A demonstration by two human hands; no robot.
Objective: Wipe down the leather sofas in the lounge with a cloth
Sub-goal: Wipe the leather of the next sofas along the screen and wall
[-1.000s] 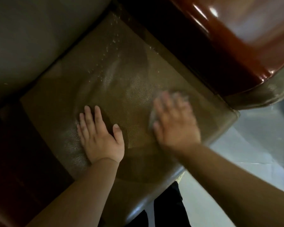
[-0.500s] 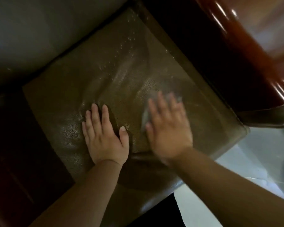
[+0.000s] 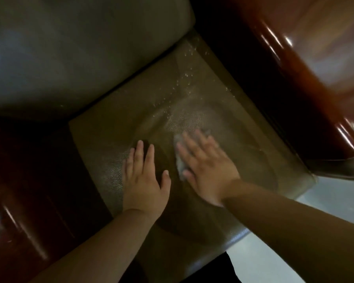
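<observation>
A brown leather seat [image 3: 114, 144] is seen from above, with a grey-green back cushion [image 3: 80, 54] at the far left and glossy red-brown wooden armrests at the right [image 3: 307, 64] and the near left [image 3: 18, 201]. The left hand [image 3: 145, 180] is laid flat on the seat near its middle, fingers straight and together, thumb spread to the right; nothing is grasped by it. Just to its right, the right hand [image 3: 206, 168] is pressed palm-down on a grey cloth [image 3: 179, 160], fingers extended and slightly fanned, blurred; the cloth is held under the flat palm rather than clenched, and only its left edge and a bit beyond the fingertips can be seen. Small bright droplets [image 3: 184, 78] are scattered over the far part of the seat, beyond the hands. A pale floor [image 3: 325, 211] is visible at the near right, past the seat's front edge.
</observation>
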